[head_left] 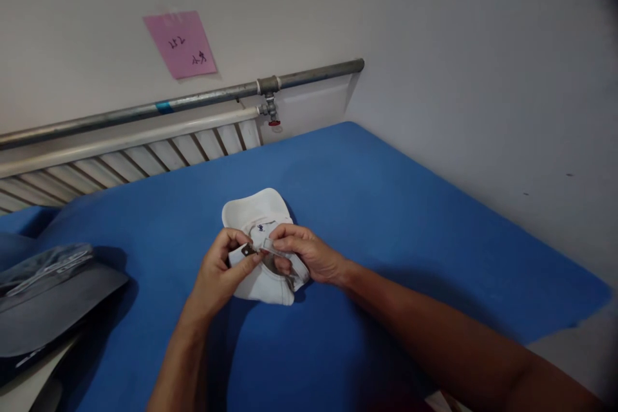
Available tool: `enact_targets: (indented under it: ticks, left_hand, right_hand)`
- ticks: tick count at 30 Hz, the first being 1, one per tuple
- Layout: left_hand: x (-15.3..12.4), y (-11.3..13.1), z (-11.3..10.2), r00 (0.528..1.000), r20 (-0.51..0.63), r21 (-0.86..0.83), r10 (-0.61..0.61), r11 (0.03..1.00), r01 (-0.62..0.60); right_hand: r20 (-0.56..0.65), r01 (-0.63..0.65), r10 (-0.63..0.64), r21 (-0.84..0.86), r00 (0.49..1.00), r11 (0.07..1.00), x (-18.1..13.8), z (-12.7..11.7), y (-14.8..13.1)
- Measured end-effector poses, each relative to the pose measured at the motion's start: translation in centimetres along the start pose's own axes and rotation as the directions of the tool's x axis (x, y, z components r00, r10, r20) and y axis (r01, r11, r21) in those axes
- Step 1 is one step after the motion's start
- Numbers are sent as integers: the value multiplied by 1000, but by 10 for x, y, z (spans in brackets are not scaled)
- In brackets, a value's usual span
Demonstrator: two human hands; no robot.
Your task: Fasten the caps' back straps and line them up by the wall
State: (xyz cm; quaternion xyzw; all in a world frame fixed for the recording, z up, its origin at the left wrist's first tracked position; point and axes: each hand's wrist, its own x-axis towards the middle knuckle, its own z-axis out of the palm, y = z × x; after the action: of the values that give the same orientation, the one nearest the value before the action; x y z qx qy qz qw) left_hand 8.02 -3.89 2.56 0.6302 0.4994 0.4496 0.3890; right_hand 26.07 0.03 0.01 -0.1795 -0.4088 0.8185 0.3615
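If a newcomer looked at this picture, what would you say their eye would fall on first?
Probably the white cap near the middle of the blue surface, with the left hand and right hand fingering its back opening. Next, perhaps, the bright pink paper taped to the wall at upper left, above the metal pipe.

Light is dim, with soft shadows on the blue surface (pixel 386 199) left and right of the white cap (pixel 255 209). Well right of it, the edge blurs dark.

Left grip (pixel 217 273), right grip (pixel 316 257) and both forearms (pixel 410 309) are bare, the forearms tapering towards slender wrists (pixel 344 273).
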Motion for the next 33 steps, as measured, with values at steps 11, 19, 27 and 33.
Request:
enact_targets:
  ticks: [11,19,27,33]
  left_hand:
    - [2,-6,-3,987,56,-220,-149,963,158]
    - [4,-14,-13,956,99,-435,-277,852,292]
    - [4,-9,-17,952,157,-549,-264,778,306]
    - [4,-9,-11,937,225,-594,-269,724,351]
  right_hand:
    - [-62,2,-6,-70,998,998,-1,2,0]
    - [-69,22,-24,-31,997,999,-1,9,-3]
    - [-37,-103,103,-4,994,995,0,11,1]
    - [-36,-87,87,3,996,996,0,12,1]
